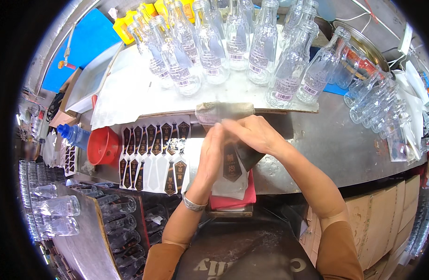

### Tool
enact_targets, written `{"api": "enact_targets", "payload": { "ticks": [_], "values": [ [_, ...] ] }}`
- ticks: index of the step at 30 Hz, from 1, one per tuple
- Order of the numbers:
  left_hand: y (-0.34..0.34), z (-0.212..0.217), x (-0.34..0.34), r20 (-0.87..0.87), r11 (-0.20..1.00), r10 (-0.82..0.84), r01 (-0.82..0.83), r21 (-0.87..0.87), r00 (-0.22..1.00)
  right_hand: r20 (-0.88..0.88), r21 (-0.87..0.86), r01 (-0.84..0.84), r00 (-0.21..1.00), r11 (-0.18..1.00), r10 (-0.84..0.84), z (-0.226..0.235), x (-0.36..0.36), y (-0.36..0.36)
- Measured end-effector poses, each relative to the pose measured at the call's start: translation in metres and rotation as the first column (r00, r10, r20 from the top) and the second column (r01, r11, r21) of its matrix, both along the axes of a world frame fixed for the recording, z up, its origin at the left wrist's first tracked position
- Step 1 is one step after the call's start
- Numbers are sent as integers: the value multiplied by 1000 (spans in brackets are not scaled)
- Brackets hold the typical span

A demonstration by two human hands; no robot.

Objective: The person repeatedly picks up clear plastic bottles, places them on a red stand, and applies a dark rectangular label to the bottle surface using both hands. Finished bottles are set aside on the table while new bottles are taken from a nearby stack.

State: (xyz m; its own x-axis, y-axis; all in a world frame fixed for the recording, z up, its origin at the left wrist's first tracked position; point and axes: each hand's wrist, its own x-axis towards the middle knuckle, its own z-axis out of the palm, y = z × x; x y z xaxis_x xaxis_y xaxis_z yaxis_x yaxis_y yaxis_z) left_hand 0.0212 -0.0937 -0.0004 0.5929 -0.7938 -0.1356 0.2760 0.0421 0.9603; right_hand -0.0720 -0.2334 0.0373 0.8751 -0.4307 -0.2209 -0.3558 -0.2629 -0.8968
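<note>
Left hand: our left hand (pixel 210 151) stands on edge with its fingers straight and close together, pressed against a dark brown, pointed, shield-shaped sticker label with gold print (pixel 232 163).
Right hand: our right hand (pixel 253 133) lies across from the right, fingers curled over the label's upper end; we cannot tell how firmly it pinches.
Label position: it sits between both hands, long axis running toward us and away; the left hand is nearer its middle.
Backing: white sheets (pixel 231 186) over a red cloth (pixel 233 199) lie under the label, at the grey metal tabletop (pixel 326 144) edge.
Spare labels: a white sheet of matching dark stickers (pixel 151 151) lies just left of our left hand.
Bottles: clear glass bottles with pale barcode labels (pixel 214 42) stand beyond the hands.
Funnel: a red plastic funnel (pixel 102 146) sits further left.
</note>
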Motion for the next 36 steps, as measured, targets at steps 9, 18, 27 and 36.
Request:
{"api": "enact_targets", "payload": {
  "ticks": [9,18,27,36],
  "values": [
    [-4,9,11,-47,988,-138,140,57,989,38,170,113,992,979,-121,8,-34,-10],
    [-3,4,10,-115,989,-147,148,0,982,385,269,251,857,930,-342,6,-46,3],
    [10,10,0,-200,998,-61,55,-36,978,571,-370,316,819,874,-55,36,-3,-1],
    [56,18,-2,57,996,58,-62,70,997,498,-726,160,793,668,352,38,-29,45]
  ]
}}
